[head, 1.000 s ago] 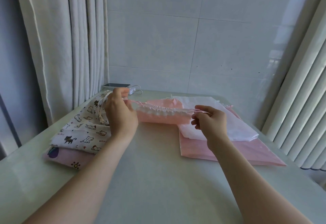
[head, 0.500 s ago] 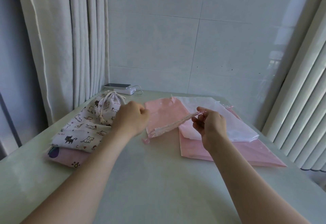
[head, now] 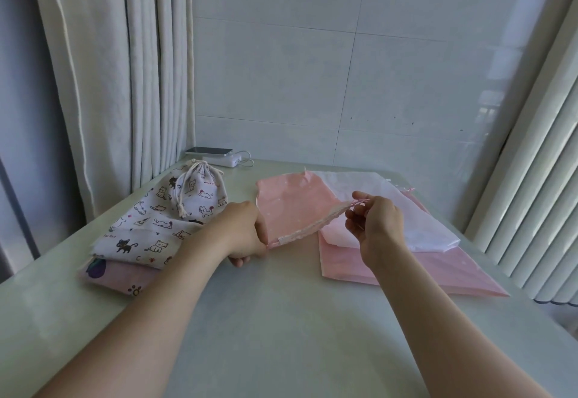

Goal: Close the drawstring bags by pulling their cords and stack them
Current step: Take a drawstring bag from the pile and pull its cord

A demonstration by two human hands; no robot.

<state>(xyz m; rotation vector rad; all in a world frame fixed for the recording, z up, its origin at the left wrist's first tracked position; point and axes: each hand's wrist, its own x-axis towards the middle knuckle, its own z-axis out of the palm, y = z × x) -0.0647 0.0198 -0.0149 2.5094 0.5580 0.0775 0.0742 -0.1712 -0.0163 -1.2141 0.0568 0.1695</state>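
A small pink drawstring bag (head: 291, 203) lies mid-table, its lace-edged mouth running between my hands. My left hand (head: 242, 233) grips the mouth's near left corner against the table. My right hand (head: 373, 224) pinches the thin pink cord at the mouth's right end, slightly lifted. To the left lies a stack: a cinched cat-print bag (head: 195, 194) on top of a flat cat-print bag (head: 140, 235), over a pink printed bag (head: 115, 275). On the right, a white bag (head: 416, 219) lies on a large pink bag (head: 438, 272).
The pale table (head: 281, 319) extends toward me. A phone on a white power bank (head: 219, 155) with a cable sits at the back left corner. Curtains (head: 109, 84) hang on the left, vertical blinds (head: 538, 178) on the right, and a tiled wall stands behind.
The pink bag came down from a stretched, lifted hold to lie on the table. My left hand moved right and down to the mouth's left corner. My right hand stayed at the cord.
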